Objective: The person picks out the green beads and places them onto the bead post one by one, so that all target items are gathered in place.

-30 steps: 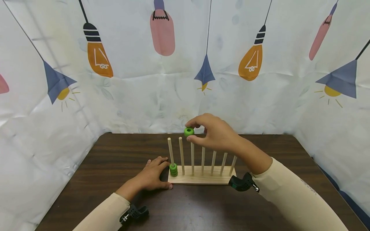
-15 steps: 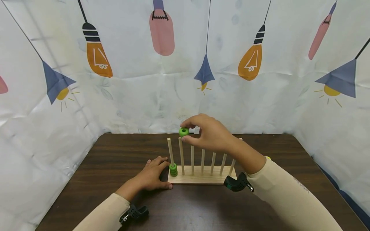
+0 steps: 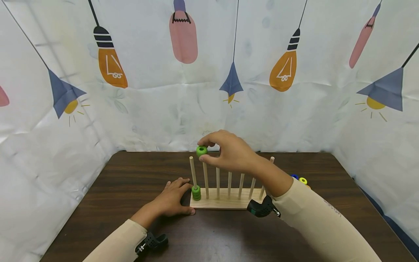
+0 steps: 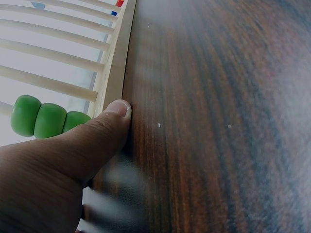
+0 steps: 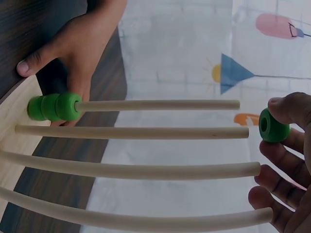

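Observation:
A wooden peg rack (image 3: 226, 203) with a row of upright pegs stands on the table. Three green beads (image 5: 53, 107) are stacked low on its leftmost peg. My right hand (image 3: 232, 153) pinches another green bead (image 3: 202, 151) between thumb and fingers, above the tops of the two leftmost pegs. In the right wrist view that bead's hole faces the peg ends, a short way off them. My left hand (image 3: 175, 198) rests at the rack's left end, its thumb (image 4: 109, 121) against the front edge of the base and its other fingers behind the stack.
On the table (image 3: 131, 174) to the right, partly behind the right sleeve, lie a blue bead (image 3: 295, 176), a yellow bead (image 3: 303, 181) and a bit of orange. A patterned white cloth (image 3: 196, 109) hangs behind the table.
My right hand has carried the green bead leftward, from over the third peg to near the first two. Loose beads at the right have come into sight. The left hand stays put.

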### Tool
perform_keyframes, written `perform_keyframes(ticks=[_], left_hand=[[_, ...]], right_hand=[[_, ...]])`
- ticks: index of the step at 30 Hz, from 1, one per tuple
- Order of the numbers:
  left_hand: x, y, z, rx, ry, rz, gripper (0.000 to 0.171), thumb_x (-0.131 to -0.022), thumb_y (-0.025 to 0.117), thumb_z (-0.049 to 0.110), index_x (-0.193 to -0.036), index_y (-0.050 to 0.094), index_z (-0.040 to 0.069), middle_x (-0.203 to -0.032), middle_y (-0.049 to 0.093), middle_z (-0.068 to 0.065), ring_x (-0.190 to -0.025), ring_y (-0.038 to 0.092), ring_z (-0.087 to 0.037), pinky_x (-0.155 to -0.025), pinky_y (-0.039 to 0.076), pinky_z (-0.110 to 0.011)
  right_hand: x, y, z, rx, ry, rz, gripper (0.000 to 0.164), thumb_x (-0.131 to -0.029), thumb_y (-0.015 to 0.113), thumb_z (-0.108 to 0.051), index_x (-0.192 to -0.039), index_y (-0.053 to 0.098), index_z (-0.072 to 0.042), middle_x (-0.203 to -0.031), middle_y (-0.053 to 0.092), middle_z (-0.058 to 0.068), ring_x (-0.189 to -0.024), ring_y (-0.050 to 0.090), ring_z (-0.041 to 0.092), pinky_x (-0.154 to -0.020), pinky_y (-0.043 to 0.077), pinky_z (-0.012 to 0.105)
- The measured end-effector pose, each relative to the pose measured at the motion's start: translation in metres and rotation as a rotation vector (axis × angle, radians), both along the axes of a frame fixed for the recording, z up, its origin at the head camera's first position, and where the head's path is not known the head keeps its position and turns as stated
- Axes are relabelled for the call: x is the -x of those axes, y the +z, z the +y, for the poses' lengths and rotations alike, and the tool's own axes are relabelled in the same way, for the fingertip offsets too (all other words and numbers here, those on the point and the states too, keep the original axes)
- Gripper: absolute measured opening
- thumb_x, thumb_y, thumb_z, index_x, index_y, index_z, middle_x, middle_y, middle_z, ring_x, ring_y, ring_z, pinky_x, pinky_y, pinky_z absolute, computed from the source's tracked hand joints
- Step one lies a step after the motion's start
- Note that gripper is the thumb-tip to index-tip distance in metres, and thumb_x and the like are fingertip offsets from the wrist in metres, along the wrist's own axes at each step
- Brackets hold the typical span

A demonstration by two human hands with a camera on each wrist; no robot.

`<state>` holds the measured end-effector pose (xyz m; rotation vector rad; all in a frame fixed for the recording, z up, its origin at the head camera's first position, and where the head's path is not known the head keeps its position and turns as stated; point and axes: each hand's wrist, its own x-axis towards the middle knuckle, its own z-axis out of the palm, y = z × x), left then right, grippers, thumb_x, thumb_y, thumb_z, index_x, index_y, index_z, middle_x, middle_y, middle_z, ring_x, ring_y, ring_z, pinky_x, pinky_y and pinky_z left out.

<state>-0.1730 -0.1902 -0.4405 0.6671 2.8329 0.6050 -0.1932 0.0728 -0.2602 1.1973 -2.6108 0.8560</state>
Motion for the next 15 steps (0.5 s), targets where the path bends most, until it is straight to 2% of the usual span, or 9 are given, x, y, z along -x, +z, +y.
perform_keyframes(ticks=[15], left_hand=[[0.0005,0.0014,-0.0002,-0.002,-0.004,-0.014,0.080,-0.078,0.087,0.053,-0.141,0.058,0.012,-0.158,0.038,-0.016,-0.149,0.025,-0.045,-0.116,0.014,-0.070]], right_hand=[[0.0036,-0.0035,-0.0099,0.010,0.017,-0.018,0.031,-0.094,0.078,-0.028,-0.123,0.071,-0.018,-0.115,0.066,-0.011,-0.105,0.056,0.008,-0.090,0.049,0.031]])
